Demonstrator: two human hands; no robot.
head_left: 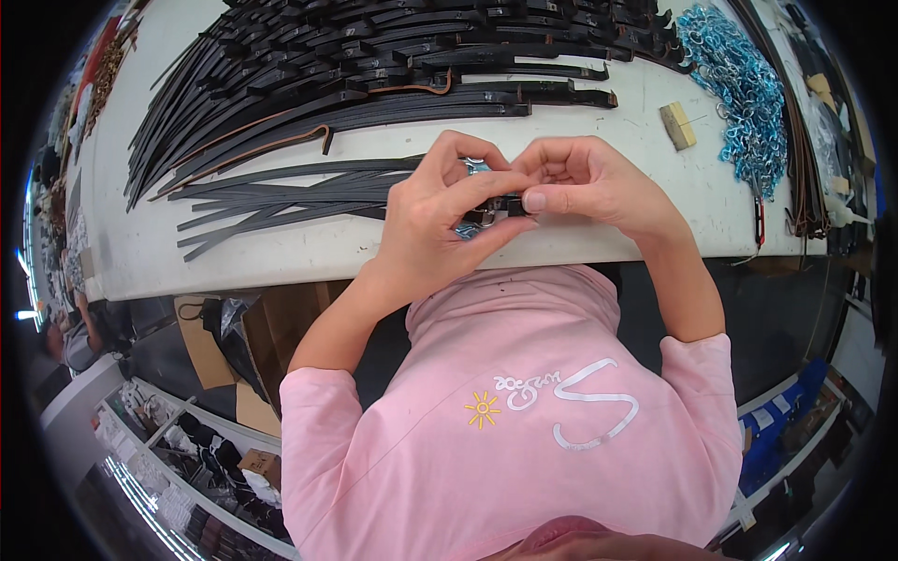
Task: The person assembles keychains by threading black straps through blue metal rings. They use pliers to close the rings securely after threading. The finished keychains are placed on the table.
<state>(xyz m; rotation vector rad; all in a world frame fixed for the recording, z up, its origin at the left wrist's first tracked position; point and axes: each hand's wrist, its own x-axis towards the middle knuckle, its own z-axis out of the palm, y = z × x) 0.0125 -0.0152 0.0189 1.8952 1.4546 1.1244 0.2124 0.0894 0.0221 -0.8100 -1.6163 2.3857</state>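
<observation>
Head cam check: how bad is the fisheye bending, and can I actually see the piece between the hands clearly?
Head view: even light, no harsh glare; the table edge bows strongly and the corners go black. The left hand and right hand are sharp, but their fingers cover most of the small metal-and-black piece.

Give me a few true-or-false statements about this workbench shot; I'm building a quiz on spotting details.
1. Both hands meet on one small piece: the left hand and right hand pinch a black strap end with a metal clip. True.
2. The pile of metal hooks is red. False: it is light blue.
3. Black straps lie spread over the white table. True.
4. The small wooden block sits in the right hand. False: it lies on the table, apart from both hands.
</observation>
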